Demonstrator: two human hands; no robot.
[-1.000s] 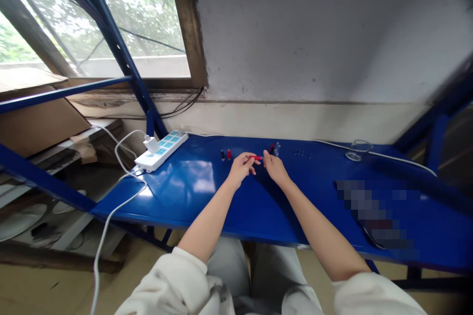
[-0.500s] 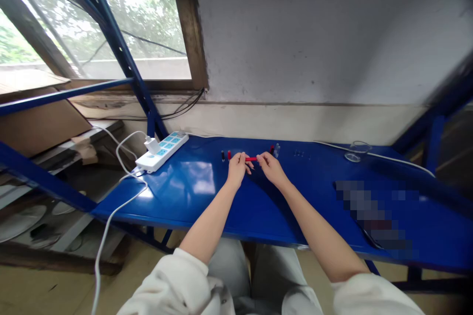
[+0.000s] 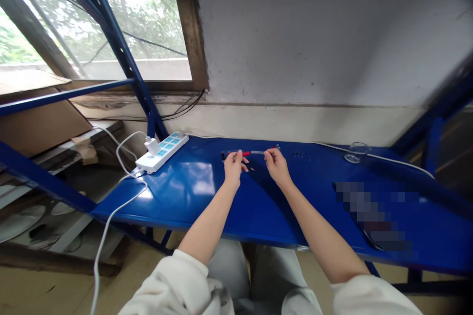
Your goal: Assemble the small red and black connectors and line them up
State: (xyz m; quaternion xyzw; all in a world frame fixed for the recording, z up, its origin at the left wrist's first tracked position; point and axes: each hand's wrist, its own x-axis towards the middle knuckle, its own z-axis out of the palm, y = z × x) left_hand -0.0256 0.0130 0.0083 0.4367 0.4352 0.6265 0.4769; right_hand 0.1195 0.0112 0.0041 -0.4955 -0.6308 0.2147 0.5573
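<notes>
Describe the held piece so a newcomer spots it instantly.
Find the blue metal shelf under the window. Near its back edge, left hand and right hand hold a thin red and clear rod level between their fingers; neighbouring pieces stand upright.

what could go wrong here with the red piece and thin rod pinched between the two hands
The thin rod pinched in the right hand could slip or bend against the red piece in the left hand. A dropped part might roll off the smooth blue bench or scatter the small dark parts nearby.
</notes>
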